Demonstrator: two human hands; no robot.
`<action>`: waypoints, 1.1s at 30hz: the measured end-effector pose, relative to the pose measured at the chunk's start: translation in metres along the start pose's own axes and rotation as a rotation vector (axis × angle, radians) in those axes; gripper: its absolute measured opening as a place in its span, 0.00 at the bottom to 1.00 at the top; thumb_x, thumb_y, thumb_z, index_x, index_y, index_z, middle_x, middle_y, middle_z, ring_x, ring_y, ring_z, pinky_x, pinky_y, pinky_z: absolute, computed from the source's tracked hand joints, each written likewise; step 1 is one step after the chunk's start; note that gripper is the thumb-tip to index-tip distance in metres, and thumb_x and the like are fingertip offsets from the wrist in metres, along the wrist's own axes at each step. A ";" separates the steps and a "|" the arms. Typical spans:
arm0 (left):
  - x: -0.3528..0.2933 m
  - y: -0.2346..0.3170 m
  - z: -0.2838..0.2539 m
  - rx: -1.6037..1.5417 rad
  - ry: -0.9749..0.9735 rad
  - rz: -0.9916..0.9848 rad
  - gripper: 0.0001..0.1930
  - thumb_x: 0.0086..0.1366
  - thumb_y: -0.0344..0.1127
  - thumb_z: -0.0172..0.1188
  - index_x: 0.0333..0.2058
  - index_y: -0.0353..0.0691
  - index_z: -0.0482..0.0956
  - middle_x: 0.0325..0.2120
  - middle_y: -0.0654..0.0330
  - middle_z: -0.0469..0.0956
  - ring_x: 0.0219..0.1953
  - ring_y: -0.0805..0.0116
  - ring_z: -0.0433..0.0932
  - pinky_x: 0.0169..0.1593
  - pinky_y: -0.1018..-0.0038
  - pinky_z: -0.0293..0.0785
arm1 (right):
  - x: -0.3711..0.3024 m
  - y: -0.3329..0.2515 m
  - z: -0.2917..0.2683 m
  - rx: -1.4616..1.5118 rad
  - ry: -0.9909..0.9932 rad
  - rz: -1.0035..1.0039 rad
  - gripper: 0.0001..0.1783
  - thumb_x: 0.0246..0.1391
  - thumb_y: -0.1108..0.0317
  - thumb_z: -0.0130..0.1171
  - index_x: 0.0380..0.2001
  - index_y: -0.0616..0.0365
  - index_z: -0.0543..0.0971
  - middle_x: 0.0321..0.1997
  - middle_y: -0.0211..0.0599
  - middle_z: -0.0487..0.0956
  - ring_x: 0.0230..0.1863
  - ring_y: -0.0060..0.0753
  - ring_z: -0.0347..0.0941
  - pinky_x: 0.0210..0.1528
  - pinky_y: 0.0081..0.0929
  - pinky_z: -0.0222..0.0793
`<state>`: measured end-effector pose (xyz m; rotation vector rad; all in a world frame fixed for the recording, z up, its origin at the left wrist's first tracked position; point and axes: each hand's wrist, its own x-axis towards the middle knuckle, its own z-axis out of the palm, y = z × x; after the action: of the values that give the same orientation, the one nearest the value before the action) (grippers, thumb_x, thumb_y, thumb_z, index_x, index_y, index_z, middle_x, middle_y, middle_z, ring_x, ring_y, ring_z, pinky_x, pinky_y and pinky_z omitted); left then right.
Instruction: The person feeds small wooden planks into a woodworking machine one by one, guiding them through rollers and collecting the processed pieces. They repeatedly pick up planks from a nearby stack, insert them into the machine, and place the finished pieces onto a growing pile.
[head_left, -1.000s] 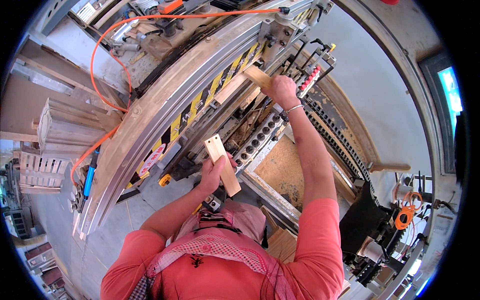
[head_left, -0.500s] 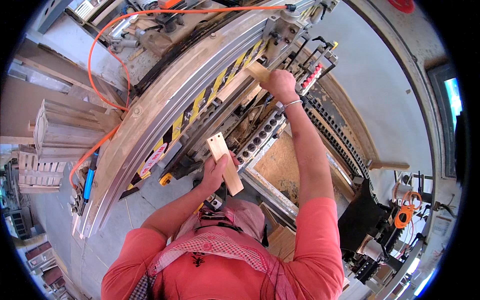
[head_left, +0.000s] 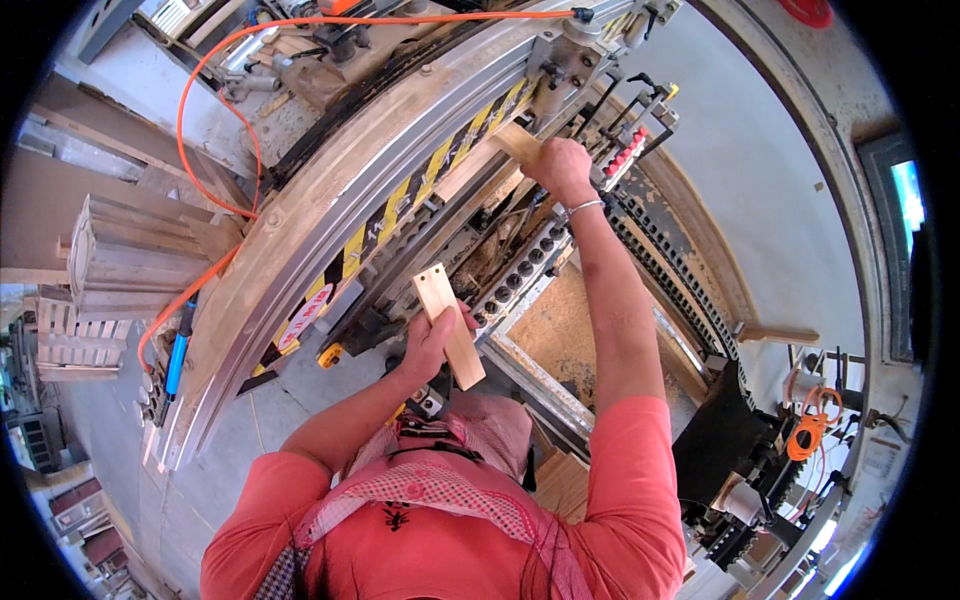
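Observation:
My left hand [head_left: 428, 342] is closed around a short pale wooden block [head_left: 436, 292], with two dark holes showing near its far end. The block is tilted, its near end pointing toward my apron. Farther off, my right hand [head_left: 562, 170] grips the end of another pale wooden piece [head_left: 517, 143] at the machine. Beyond my fingers that piece meets a longer light wooden strip [head_left: 468, 172] alongside the yellow-and-black striped rail [head_left: 400, 205]; whether they are joined I cannot tell. My right fingertips are partly hidden.
A row of dark round fittings [head_left: 525, 268] runs along the machine between my arms. Sawdust [head_left: 560, 335] covers a framed panel beside my right forearm. An orange air hose [head_left: 183, 130] loops over the curved-looking metal beam [head_left: 290, 215]. Stacked boards [head_left: 125, 260] stand at the left.

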<state>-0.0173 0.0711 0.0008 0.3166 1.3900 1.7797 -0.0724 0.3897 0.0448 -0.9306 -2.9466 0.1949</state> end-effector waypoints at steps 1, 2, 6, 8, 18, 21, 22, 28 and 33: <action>0.000 -0.001 0.000 -0.012 0.002 -0.004 0.14 0.65 0.39 0.43 0.40 0.34 0.68 0.28 0.57 0.75 0.29 0.72 0.75 0.35 0.75 0.72 | 0.000 0.000 0.000 0.000 -0.002 -0.001 0.23 0.34 0.47 0.63 0.22 0.60 0.80 0.27 0.46 0.78 0.32 0.44 0.76 0.36 0.35 0.73; 0.000 -0.001 0.001 -0.025 0.003 -0.009 0.13 0.65 0.39 0.43 0.40 0.34 0.68 0.28 0.57 0.76 0.29 0.72 0.75 0.35 0.75 0.72 | 0.001 0.000 0.000 0.000 -0.005 -0.001 0.23 0.34 0.48 0.63 0.22 0.60 0.80 0.27 0.45 0.78 0.32 0.44 0.76 0.36 0.35 0.73; -0.001 0.001 0.002 -0.025 0.009 -0.002 0.13 0.65 0.39 0.43 0.40 0.35 0.68 0.28 0.57 0.76 0.29 0.72 0.75 0.35 0.75 0.72 | 0.002 0.000 0.001 -0.019 -0.021 0.000 0.22 0.34 0.49 0.62 0.22 0.59 0.80 0.27 0.45 0.79 0.32 0.44 0.77 0.36 0.35 0.73; -0.002 0.004 0.004 -0.036 0.038 -0.032 0.14 0.65 0.39 0.43 0.40 0.35 0.69 0.28 0.57 0.76 0.29 0.71 0.75 0.35 0.75 0.72 | 0.002 0.000 0.001 -0.012 -0.020 0.004 0.21 0.34 0.49 0.62 0.22 0.59 0.80 0.27 0.44 0.79 0.32 0.44 0.77 0.36 0.35 0.73; 0.000 0.001 0.001 0.033 0.024 -0.022 0.18 0.65 0.45 0.43 0.41 0.35 0.69 0.29 0.55 0.76 0.29 0.69 0.75 0.36 0.72 0.73 | 0.000 0.000 0.001 0.016 0.013 -0.026 0.23 0.34 0.49 0.61 0.22 0.62 0.80 0.26 0.48 0.78 0.31 0.46 0.76 0.35 0.36 0.73; -0.002 0.003 0.003 0.027 0.037 -0.031 0.17 0.65 0.45 0.43 0.40 0.35 0.69 0.29 0.55 0.76 0.29 0.69 0.75 0.36 0.72 0.73 | -0.001 0.003 0.006 0.043 0.058 -0.069 0.24 0.34 0.48 0.61 0.21 0.62 0.80 0.25 0.47 0.78 0.31 0.46 0.76 0.35 0.36 0.73; -0.002 0.005 0.004 0.028 0.036 -0.037 0.17 0.65 0.45 0.43 0.40 0.35 0.69 0.29 0.55 0.76 0.29 0.69 0.75 0.36 0.72 0.73 | -0.001 0.003 0.005 0.043 0.058 -0.064 0.24 0.34 0.48 0.61 0.21 0.62 0.80 0.25 0.47 0.78 0.31 0.46 0.76 0.35 0.35 0.73; -0.001 0.005 0.003 0.006 0.023 -0.029 0.14 0.66 0.40 0.42 0.38 0.35 0.70 0.29 0.57 0.75 0.29 0.72 0.74 0.35 0.74 0.72 | 0.003 0.005 0.011 0.024 0.071 -0.060 0.21 0.36 0.50 0.60 0.22 0.60 0.80 0.25 0.46 0.78 0.31 0.45 0.76 0.36 0.35 0.73; -0.001 0.002 0.002 0.020 0.014 -0.032 0.18 0.64 0.46 0.44 0.39 0.35 0.69 0.28 0.55 0.75 0.28 0.68 0.75 0.35 0.71 0.73 | 0.000 0.002 0.007 -0.006 0.060 -0.087 0.18 0.38 0.54 0.57 0.22 0.59 0.80 0.25 0.46 0.78 0.30 0.46 0.77 0.34 0.36 0.74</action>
<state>-0.0169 0.0718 0.0034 0.2916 1.4160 1.7454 -0.0715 0.3908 0.0380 -0.7915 -2.9260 0.1523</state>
